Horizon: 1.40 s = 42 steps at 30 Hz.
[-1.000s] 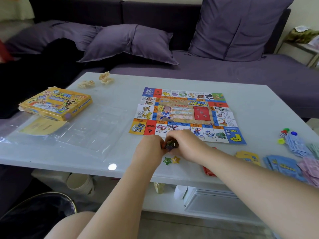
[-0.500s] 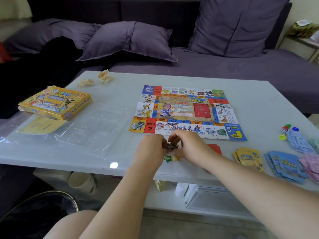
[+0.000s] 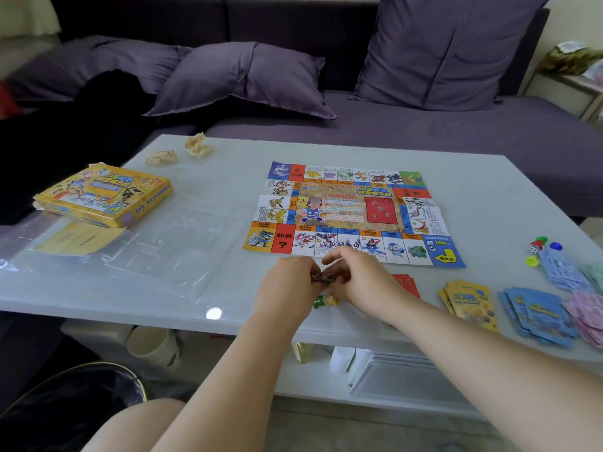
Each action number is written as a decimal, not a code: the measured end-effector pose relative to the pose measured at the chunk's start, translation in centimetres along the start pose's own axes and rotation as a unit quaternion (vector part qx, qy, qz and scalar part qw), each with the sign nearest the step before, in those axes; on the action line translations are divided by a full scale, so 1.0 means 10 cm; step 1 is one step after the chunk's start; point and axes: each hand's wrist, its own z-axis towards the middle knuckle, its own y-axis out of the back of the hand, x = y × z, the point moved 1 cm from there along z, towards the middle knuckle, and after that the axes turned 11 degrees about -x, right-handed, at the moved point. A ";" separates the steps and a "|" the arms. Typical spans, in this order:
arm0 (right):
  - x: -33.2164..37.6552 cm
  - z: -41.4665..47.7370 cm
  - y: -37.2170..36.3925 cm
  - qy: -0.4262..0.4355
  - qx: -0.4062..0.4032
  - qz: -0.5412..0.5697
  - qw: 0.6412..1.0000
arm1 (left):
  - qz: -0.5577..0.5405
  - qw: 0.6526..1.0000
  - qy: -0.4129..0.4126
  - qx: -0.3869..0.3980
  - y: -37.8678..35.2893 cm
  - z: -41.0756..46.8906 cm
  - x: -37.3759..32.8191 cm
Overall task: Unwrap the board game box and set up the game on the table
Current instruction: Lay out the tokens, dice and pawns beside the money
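The colourful game board (image 3: 352, 212) lies flat in the middle of the white table (image 3: 228, 164). Just in front of its near edge, my left hand (image 3: 287, 285) and my right hand (image 3: 362, 282) pinch a small dark patterned piece (image 3: 323, 278) between their fingertips. Below them on the table lie a green star token (image 3: 317, 302) and a yellow one (image 3: 332, 300). The yellow game box (image 3: 104, 195) rests at the left on clear plastic wrap (image 3: 146, 243).
Red cards (image 3: 406, 283), yellow cards (image 3: 470, 301), blue cards (image 3: 538, 316) and paper money (image 3: 584, 288) lie at the right, with dice and coloured pawns (image 3: 540, 247). Two crumpled papers (image 3: 195, 145) sit at the far left. A purple sofa stands behind; a bin (image 3: 71, 402) below left.
Both hands have stayed together on the small dark piece, shifting slightly as the fingers work on it. The view has tilted a little; nothing else on the table moved.
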 end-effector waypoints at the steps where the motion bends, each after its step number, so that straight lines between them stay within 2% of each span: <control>1: 0.00 -0.01 0.00 -0.012 0.000 0.006 1.000 | 0.002 1.000 0.001 -0.003 0.00 0.00 0.00; 7: 0.03 -0.05 -0.02 -0.045 -0.005 0.045 0.998 | 0.020 1.000 -0.013 -0.020 -0.04 -0.01 0.02; 15: 0.07 -0.03 0.01 -0.013 0.008 -0.008 1.000 | -0.005 1.000 -0.013 -0.027 -0.06 0.00 0.05; 17: 0.07 -0.01 0.09 0.007 -0.002 -0.059 0.998 | -0.027 0.999 0.001 -0.038 -0.02 0.02 0.09; 21: 0.10 -0.03 0.13 0.023 0.064 -0.175 0.982 | -0.056 0.997 0.009 -0.060 0.09 0.03 0.18; 29: 0.29 0.01 0.09 -0.022 0.140 -0.251 0.958 | -0.083 0.992 0.018 -0.089 0.19 -0.01 0.32; 42: 0.28 -0.32 0.06 0.003 0.106 -0.239 0.965 | -0.107 0.990 0.012 -0.095 0.31 -0.09 0.42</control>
